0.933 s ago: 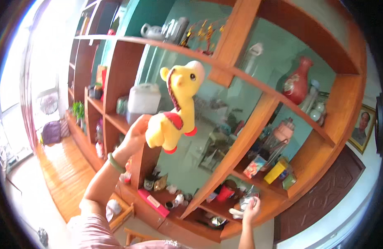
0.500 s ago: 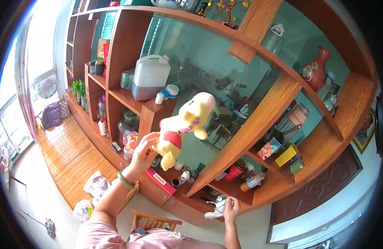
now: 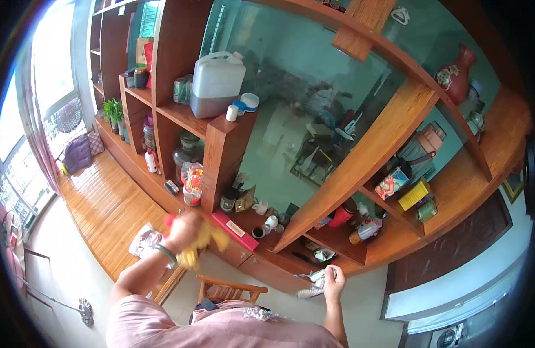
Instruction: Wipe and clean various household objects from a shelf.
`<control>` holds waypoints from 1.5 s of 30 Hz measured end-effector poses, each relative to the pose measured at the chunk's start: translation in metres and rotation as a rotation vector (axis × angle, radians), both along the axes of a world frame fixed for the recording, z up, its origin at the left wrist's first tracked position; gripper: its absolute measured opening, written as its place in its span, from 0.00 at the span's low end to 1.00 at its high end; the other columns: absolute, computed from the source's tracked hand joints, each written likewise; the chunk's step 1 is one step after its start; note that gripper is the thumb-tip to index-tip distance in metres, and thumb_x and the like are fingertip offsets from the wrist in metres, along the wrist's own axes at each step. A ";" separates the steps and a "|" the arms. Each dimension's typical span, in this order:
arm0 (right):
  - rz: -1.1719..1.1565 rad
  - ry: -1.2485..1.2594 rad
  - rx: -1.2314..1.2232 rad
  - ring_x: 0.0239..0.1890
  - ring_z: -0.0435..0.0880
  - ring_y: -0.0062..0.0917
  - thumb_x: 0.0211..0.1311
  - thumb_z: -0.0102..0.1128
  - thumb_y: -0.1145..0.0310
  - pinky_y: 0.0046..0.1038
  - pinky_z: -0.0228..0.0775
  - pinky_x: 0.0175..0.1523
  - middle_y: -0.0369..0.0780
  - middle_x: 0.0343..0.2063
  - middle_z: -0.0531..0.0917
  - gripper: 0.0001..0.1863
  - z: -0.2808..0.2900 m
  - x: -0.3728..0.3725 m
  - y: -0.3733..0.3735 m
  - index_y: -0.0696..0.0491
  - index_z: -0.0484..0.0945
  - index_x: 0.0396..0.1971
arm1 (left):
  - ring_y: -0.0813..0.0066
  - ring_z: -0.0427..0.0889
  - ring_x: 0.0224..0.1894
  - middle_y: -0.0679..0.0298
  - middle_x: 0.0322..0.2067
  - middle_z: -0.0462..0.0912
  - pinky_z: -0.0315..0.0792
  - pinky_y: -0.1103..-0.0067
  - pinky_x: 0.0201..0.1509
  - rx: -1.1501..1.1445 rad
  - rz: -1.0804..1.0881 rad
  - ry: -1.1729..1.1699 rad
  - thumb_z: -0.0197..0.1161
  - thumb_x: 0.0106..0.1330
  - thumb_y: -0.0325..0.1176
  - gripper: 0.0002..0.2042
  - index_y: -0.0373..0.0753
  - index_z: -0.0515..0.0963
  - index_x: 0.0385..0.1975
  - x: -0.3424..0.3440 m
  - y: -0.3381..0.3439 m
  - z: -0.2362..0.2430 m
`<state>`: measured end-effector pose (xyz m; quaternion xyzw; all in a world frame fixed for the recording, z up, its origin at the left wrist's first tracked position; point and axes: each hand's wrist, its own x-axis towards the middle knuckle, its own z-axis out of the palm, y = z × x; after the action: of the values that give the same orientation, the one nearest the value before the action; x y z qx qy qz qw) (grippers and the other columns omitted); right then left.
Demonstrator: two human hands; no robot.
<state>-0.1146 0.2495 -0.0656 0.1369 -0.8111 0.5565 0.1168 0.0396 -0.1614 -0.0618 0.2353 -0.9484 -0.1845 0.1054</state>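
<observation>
My left hand (image 3: pixel 183 231), blurred by motion and with a green bangle at its wrist, is closed on a yellow plush toy (image 3: pixel 205 242). Part of the toy hangs below the fingers, and a red bit shows beside them; the hand covers the rest. It is in front of the cabinet's lower front, above the wooden platform's edge. At the lower right, my right hand (image 3: pixel 335 281) grips a bunched grey-white cloth (image 3: pixel 315 284) that dangles to its left. This cloth is just in front of the lowest shelf.
A wooden shelf unit (image 3: pixel 348 185) with glass panes curves across the front. It bears a jug of liquid (image 3: pixel 218 84), a long pink box (image 3: pixel 235 230), a red vase (image 3: pixel 456 75), jars and tins. A wooden chair (image 3: pixel 230 290) stands near my body, and plastic bags (image 3: pixel 146 240) lie at the left.
My left hand has brought the plush toy down and left, from before the glass to below the shelf's edge. My right hand keeps the cloth. The view has shifted slightly.
</observation>
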 end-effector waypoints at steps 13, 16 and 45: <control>0.006 0.118 0.051 0.24 0.68 0.14 0.54 0.54 0.71 0.18 0.62 0.29 0.32 0.20 0.73 0.06 0.007 0.012 0.005 0.58 0.73 0.25 | 0.87 0.71 0.27 0.68 0.29 0.75 0.65 0.89 0.27 0.588 0.053 1.168 0.52 0.60 0.25 0.08 0.34 0.71 0.38 0.029 -0.089 0.114; -0.013 -0.063 0.036 0.22 0.69 0.13 0.51 0.57 0.73 0.16 0.63 0.29 0.31 0.17 0.73 0.05 -0.015 0.019 0.008 0.59 0.74 0.23 | 0.80 0.73 0.38 0.64 0.37 0.75 0.68 0.83 0.43 0.450 -0.037 1.337 0.54 0.58 0.23 0.09 0.32 0.71 0.39 0.031 -0.090 0.143; 0.003 -0.507 0.190 0.22 0.66 0.11 0.55 0.56 0.70 0.15 0.60 0.26 0.30 0.21 0.73 0.07 -0.024 0.060 -0.005 0.59 0.75 0.30 | 0.57 0.74 0.40 0.59 0.36 0.74 0.69 0.71 0.41 0.531 0.272 0.206 0.59 0.50 0.29 0.08 0.41 0.75 0.30 0.064 -0.014 -0.202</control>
<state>-0.0544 0.2447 -0.0897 0.0048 -0.8628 0.4947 -0.1041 0.1035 -0.1751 -0.2637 0.3595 -0.8112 -0.4328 0.1594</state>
